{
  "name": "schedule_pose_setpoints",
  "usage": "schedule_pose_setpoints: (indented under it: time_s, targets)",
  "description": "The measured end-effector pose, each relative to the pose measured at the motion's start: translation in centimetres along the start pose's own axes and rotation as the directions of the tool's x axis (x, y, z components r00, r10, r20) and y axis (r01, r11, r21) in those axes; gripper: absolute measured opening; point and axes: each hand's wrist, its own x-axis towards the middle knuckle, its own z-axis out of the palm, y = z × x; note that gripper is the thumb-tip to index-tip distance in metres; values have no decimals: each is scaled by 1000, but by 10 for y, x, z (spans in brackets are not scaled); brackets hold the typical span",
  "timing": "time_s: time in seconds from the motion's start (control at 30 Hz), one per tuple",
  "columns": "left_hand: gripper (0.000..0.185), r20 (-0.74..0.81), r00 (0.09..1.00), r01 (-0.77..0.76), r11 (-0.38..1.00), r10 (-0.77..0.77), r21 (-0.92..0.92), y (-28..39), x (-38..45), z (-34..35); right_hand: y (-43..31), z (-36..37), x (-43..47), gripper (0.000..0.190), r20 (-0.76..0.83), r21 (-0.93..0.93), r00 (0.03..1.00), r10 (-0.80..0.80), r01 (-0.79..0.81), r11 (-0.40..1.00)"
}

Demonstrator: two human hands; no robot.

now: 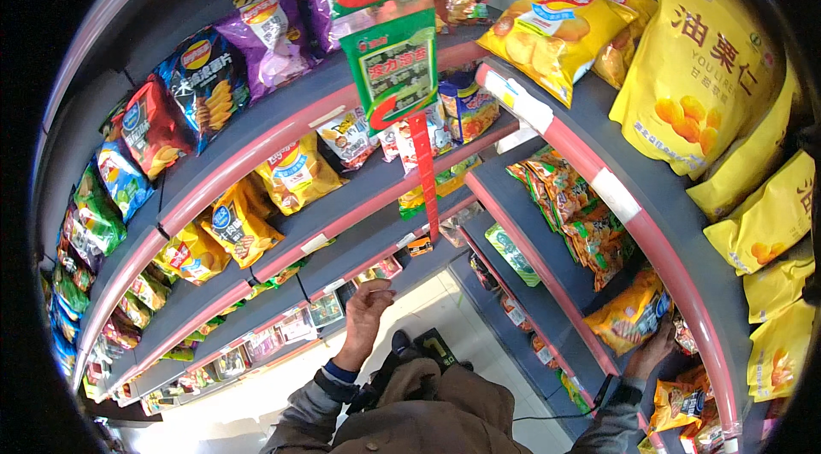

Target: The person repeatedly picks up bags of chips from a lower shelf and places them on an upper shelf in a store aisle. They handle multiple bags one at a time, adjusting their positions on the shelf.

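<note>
My right hand (pixel 655 346) reaches into the middle shelf on the right. It grips the lower right end of an orange snack bag (pixel 625 316) with a blue patch; most of the fingers are hidden by the bag and the shadow. Just left of that bag lies a stack of orange and green snack packets (pixel 574 210). Another orange snack bag (pixel 678 404) rests below my wrist. In front of the left shelves, my left hand (pixel 367 319) is raised in the air, fingers loosely bent, with nothing visible in it.
Pink-edged shelves (pixel 321 117) with crisp bags curve along the left. Large yellow pouches (pixel 702 79) stand on the upper right shelf, whose pink edge (pixel 632 210) passes above my right hand. Green seaweed packs (pixel 397 66) hang on a red strip (pixel 424 178) at the corner.
</note>
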Motion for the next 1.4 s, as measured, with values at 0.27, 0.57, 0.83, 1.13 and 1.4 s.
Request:
schedule_pose_setpoints:
  time_s: [0.27, 0.57, 0.83, 1.13, 1.4]
  targets:
    - [43, 571, 805, 97, 986, -159, 138, 15, -2, 21, -17, 102, -127, 8, 409, -194, 911, 49, 35, 980]
    - [96, 545, 817, 155, 982, -190, 110, 26, 6, -4, -3, 263, -227, 21, 754, -146, 640, 148, -56, 988]
    - [86, 273, 940, 208, 978, -205, 16, 30, 26, -48, 14, 358, -270, 28, 887, -85, 451, 99, -51, 995]
    - [71, 62, 998, -2, 987, 12, -162, 32, 79, -84, 11, 432, -292, 36, 897, -128, 421, 132, -36, 991]
    - [64, 23, 995, -99, 991, 101, -89, 54, 179, -103, 32, 393, -268, 23, 844, -205, 465, 269, -184, 961]
